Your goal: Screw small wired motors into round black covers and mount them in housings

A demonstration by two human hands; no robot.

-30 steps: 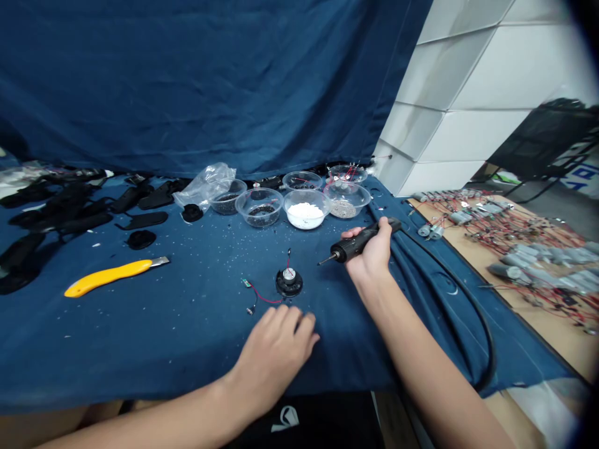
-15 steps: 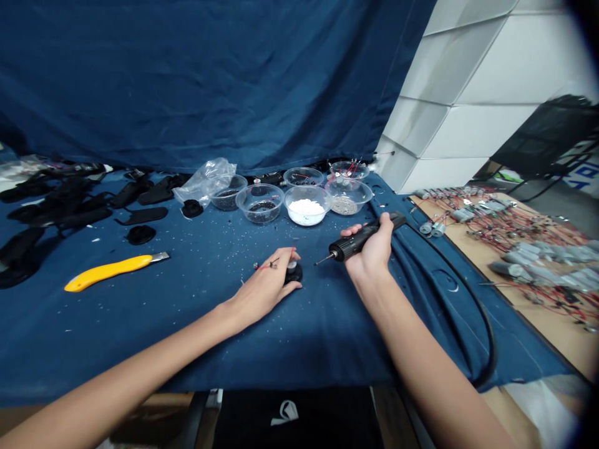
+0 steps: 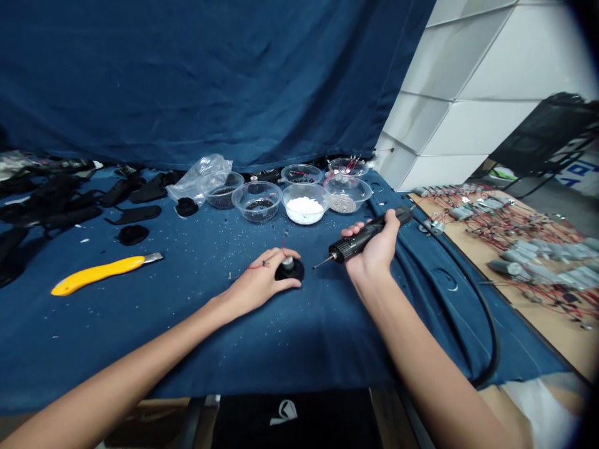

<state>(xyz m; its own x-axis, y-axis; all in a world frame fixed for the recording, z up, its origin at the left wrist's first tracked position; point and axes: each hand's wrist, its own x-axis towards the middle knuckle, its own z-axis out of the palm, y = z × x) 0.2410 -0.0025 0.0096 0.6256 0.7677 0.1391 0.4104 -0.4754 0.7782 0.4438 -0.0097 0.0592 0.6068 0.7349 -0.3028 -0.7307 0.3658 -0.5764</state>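
Observation:
My left hand [image 3: 259, 280] is closed around the side of a round black plastic part [image 3: 294, 272] lying on the blue cloth. A small silvery motor [image 3: 287, 264] with thin red wires stands up from that part; one wire runs over my fingers. In my right hand [image 3: 377, 249] is a black electric screwdriver [image 3: 358, 242], gripped around its body. Its bit points left and slightly down, a short way right of the black part and apart from it.
Clear plastic bowls with small parts, one with white pieces [image 3: 305, 209], stand behind my hands. A yellow utility knife [image 3: 100, 273] lies left, blade out. Black moulded pieces [image 3: 60, 202] are heaped at far left. Wired motors [image 3: 533, 249] cover a board at right. The screwdriver's cable [image 3: 482, 305] curves along the right.
My left hand has shifted slightly left and its fingers have opened out around the black part, so the motor shows more. The screwdriver has barely moved.

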